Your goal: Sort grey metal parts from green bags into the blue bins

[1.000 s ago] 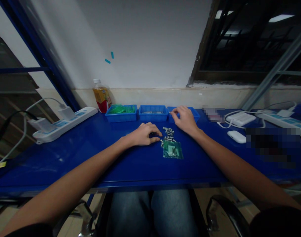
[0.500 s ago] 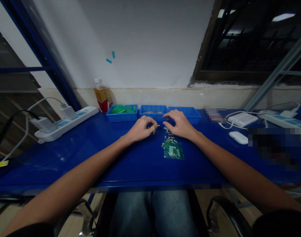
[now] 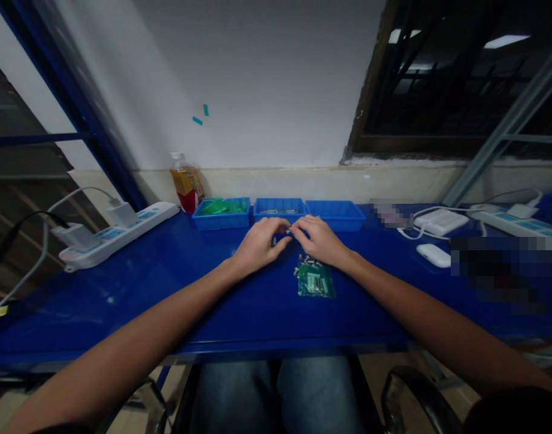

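Above the blue table, my left hand and my right hand meet fingertip to fingertip. Between them is a small shiny metal part, too small to name surely; both hands appear to pinch it. Just below my right hand lie several loose metal pieces, partly covered by that hand. Touching them is a green-tinted clear plastic bag with metal pieces showing in it.
Along the wall stand a blue bin of green bags, another blue bin with metal pieces and a third blue bin. A drink bottle and a power strip are left; a white case is right.
My right hand has come left and its fingers have closed at my left fingertips, where the small metal part is. The view has tilted up slightly.
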Tool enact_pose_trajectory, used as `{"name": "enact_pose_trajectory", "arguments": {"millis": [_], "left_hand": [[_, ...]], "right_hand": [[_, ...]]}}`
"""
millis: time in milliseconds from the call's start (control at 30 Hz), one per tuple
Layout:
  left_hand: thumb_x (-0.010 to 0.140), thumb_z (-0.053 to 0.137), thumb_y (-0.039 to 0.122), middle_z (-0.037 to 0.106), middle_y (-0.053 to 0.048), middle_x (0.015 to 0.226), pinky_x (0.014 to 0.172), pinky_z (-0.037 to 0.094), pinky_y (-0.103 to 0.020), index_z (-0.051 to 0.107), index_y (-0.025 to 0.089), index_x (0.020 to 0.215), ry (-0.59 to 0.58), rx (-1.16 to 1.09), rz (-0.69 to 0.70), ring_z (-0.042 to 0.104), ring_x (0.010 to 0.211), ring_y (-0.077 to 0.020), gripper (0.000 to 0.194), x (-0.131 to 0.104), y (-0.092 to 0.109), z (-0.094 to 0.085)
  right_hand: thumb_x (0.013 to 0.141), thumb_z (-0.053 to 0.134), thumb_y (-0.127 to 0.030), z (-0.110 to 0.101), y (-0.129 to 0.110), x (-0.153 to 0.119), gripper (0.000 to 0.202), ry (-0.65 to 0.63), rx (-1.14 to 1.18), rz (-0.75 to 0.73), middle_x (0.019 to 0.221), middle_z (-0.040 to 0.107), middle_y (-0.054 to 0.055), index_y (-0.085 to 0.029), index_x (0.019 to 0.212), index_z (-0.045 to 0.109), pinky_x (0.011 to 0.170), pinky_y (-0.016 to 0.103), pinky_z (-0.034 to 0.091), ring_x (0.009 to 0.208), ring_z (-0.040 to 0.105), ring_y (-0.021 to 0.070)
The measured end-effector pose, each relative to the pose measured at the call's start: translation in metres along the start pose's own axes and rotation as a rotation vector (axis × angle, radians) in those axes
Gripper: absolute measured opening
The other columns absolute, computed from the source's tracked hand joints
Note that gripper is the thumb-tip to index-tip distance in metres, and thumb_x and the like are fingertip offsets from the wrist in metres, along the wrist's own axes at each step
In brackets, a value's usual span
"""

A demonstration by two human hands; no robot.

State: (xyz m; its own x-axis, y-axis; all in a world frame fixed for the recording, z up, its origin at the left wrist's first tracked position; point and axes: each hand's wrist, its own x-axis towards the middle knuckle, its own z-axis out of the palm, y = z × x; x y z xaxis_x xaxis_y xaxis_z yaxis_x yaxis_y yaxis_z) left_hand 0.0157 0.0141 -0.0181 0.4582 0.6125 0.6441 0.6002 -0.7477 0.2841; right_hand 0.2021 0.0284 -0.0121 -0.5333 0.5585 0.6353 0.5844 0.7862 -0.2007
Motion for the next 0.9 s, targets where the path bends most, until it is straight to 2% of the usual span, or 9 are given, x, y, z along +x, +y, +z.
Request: {"name": "enact_pose_trajectory", "arguments": {"millis": [133, 200, 267, 467, 567, 633, 700, 767, 900], "left_hand": [[0.088, 0.049, 0.026, 0.064, -0.005, 0.083, 0.075, 0.043, -0.031, 0.059, 0.015, 0.094, 0.05, -0.014, -0.066, 0.057, 0.078, -0.018, 0.015, 0.002, 0.004, 0.0], [0.09, 0.047, 0.029, 0.065, -0.004, 0.081, 0.072, 0.044, -0.028, 0.06, 0.015, 0.09, 0.059, -0.096, -0.148, 0.058, 0.074, -0.016, 0.02, 0.003, 0.006, -0.002], [0.092, 0.043, 0.033, 0.065, -0.003, 0.078, 0.067, 0.043, -0.026, 0.061, 0.014, 0.086, 0.048, -0.182, -0.221, 0.058, 0.07, -0.0145, 0.027, 0.004, 0.008, -0.004], [0.094, 0.035, 0.04, 0.061, -0.001, 0.067, 0.061, 0.042, -0.024, 0.061, 0.013, 0.076, -0.089, -0.321, -0.28, 0.057, 0.062, -0.0134, 0.041, 0.003, 0.006, 0.001], [0.094, 0.037, 0.033, 0.064, -0.003, 0.073, 0.064, 0.044, -0.025, 0.064, 0.013, 0.09, -0.186, -0.23, -0.208, 0.058, 0.064, -0.0141, 0.034, 0.001, 0.004, 0.005], [0.092, 0.042, 0.026, 0.065, -0.005, 0.087, 0.07, 0.045, -0.026, 0.061, 0.014, 0.108, -0.249, -0.125, -0.068, 0.059, 0.074, -0.0153, 0.028, -0.001, 0.005, 0.006], [0.091, 0.045, 0.021, 0.063, -0.007, 0.097, 0.078, 0.045, -0.027, 0.058, 0.018, 0.117, -0.327, -0.056, 0.088, 0.06, 0.085, -0.0163, 0.029, -0.003, 0.008, 0.006], [0.091, 0.046, 0.021, 0.061, -0.006, 0.1, 0.081, 0.045, -0.027, 0.059, 0.02, 0.116, -0.407, -0.032, 0.171, 0.059, 0.09, -0.0166, 0.028, -0.004, 0.011, 0.006], [0.088, 0.051, 0.022, 0.061, -0.005, 0.095, 0.076, 0.045, -0.026, 0.061, 0.018, 0.101, -0.452, -0.021, 0.16, 0.059, 0.084, -0.016, 0.017, -0.003, 0.014, 0.006]], "right_hand": [[0.094, 0.042, -0.028, 0.002, 0.0, -0.001, 0.023, 0.029, 0.041, 0.016, 0.076, 0.062, 0.004, -0.017, 0.08, 0.058, 0.071, 0.032, 0.038, 0.075, 0.055, 0.0179], [0.091, 0.049, -0.029, 0.001, -0.001, -0.001, 0.015, 0.052, 0.04, 0.017, 0.08, 0.062, 0.004, -0.017, 0.094, 0.058, 0.073, 0.032, 0.039, 0.077, 0.056, 0.0185], [0.088, 0.054, -0.028, -0.003, -0.002, -0.002, 0.02, 0.058, 0.02, -0.012, 0.083, 0.061, 0.004, -0.017, 0.105, 0.055, 0.074, 0.032, 0.04, 0.08, 0.056, 0.0191], [0.092, 0.045, -0.025, -0.01, -0.004, 0.001, 0.014, 0.0, -0.053, -0.116, 0.086, 0.061, 0.006, -0.018, 0.091, 0.056, 0.076, 0.032, 0.039, 0.083, 0.054, 0.0189], [0.093, 0.044, -0.028, -0.013, 0.009, 0.002, 0.018, 0.023, -0.118, -0.039, 0.085, 0.062, 0.007, -0.017, 0.087, 0.057, 0.075, 0.032, 0.038, 0.083, 0.055, 0.0198], [0.092, 0.044, -0.029, -0.015, 0.024, 0.001, 0.02, 0.072, -0.194, 0.083, 0.084, 0.063, 0.007, -0.017, 0.084, 0.058, 0.075, 0.033, 0.037, 0.084, 0.055, 0.0214], [0.091, 0.045, -0.029, -0.017, 0.041, -0.001, 0.021, 0.116, -0.281, 0.215, 0.083, 0.064, 0.008, -0.017, 0.082, 0.059, 0.074, 0.033, 0.036, 0.083, 0.055, 0.0227], [0.09, 0.047, -0.031, -0.017, 0.055, -0.004, 0.022, 0.13, -0.356, 0.313, 0.081, 0.065, 0.008, -0.017, 0.079, 0.061, 0.073, 0.033, 0.036, 0.083, 0.055, 0.0235], [0.089, 0.049, -0.036, -0.012, 0.065, -0.006, 0.026, 0.115, -0.421, 0.392, 0.084, 0.065, 0.009, -0.018, 0.077, 0.063, 0.072, 0.034, 0.036, 0.084, 0.055, 0.0245]]}}
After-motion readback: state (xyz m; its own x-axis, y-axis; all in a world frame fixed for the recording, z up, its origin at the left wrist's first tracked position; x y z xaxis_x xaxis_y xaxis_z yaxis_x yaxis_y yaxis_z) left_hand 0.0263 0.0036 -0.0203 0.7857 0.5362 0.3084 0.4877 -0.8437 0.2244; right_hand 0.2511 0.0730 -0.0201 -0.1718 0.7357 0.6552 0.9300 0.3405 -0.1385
